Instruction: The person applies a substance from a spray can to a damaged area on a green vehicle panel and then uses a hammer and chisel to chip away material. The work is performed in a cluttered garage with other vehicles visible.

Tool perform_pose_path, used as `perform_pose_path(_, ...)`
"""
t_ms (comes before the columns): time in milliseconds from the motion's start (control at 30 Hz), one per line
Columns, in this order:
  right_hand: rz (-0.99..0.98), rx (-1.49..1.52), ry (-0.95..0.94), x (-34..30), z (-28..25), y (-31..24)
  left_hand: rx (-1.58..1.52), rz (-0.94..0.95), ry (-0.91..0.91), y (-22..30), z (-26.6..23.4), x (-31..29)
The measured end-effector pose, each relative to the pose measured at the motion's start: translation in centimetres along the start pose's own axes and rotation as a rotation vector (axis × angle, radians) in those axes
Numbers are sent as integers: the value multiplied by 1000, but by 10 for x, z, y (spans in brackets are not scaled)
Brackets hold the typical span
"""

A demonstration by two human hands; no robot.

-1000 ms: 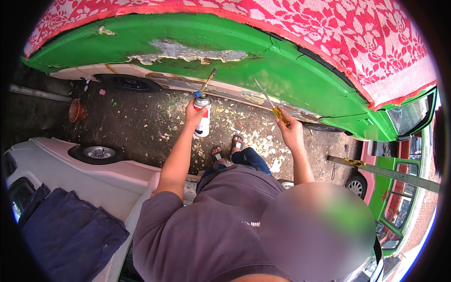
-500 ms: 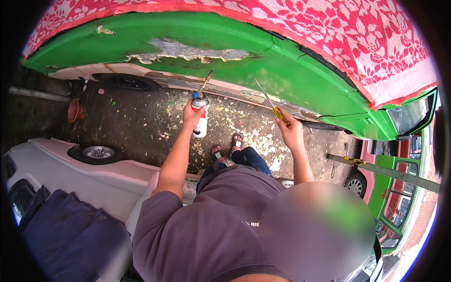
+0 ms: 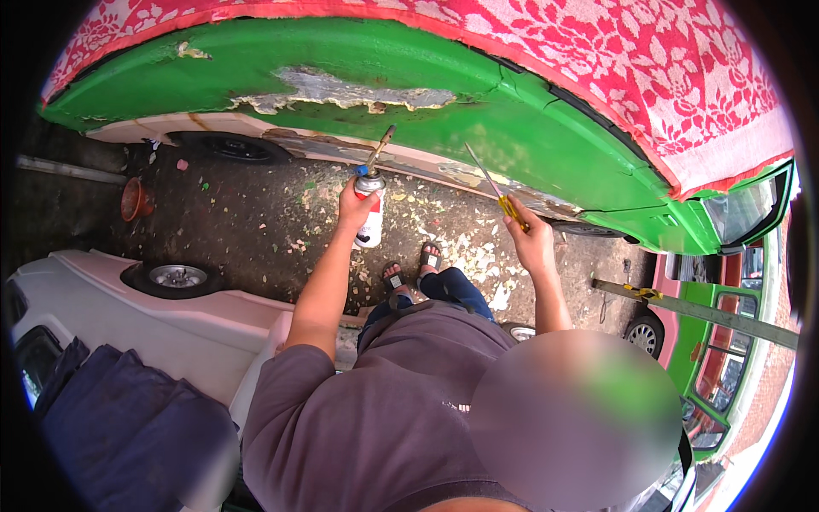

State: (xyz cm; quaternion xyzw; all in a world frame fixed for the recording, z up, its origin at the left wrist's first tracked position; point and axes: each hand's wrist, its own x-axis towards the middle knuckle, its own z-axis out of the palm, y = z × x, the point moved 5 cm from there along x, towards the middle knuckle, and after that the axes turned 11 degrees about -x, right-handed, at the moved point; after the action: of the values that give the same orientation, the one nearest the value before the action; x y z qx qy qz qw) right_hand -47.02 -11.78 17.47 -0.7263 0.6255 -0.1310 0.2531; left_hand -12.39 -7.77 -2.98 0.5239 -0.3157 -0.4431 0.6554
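Near the centre, the fingers of the left hand (image 3: 354,207) are wrapped around a white-and-red gas canister (image 3: 370,229) fitted with a torch nozzle (image 3: 381,148), while those of the right hand (image 3: 533,241) grip a slender, yellow-handled, screwdriver-like tool (image 3: 510,208). Both nozzle and tool point toward a green vehicle body (image 3: 512,119) with a peeled patch (image 3: 350,92); contact with it cannot be told from this view. Farther out, paint flakes (image 3: 501,299) litter the floor (image 3: 222,247), a patterned red-and-white cloth (image 3: 589,51) covers the vehicle's upper part, and a pale vehicle (image 3: 192,333) stands at lower left.
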Motion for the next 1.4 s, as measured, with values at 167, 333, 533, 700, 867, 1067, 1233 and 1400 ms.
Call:
perform_pose_path(167,-10,1,13,-2,-1,-1,13,0,0,-7,2,5)
perform_pose_path(333,-20,8,20,-3,0,2,59,13,30,-1,-7,2)
perform_pose_path(533,-22,13,17,-5,0,-2,114,39,36,8,-12,1)
perform_pose_path(700,-39,23,34,-4,-1,2,51,29,68,2,-17,0)
perform_pose_path(867,27,1,7,-5,-4,2,32,18,28,11,-8,-1)
perform_pose_path(1067,-9,25,22,-8,-6,-3,-66,70,-38,14,8,1)
perform_pose_path(1233,-14,21,33,-10,-7,-1,-99,60,-49,12,10,0)
perform_pose_path(1400,-14,49,31,-12,-3,4,-88,95,-47,22,14,-2)
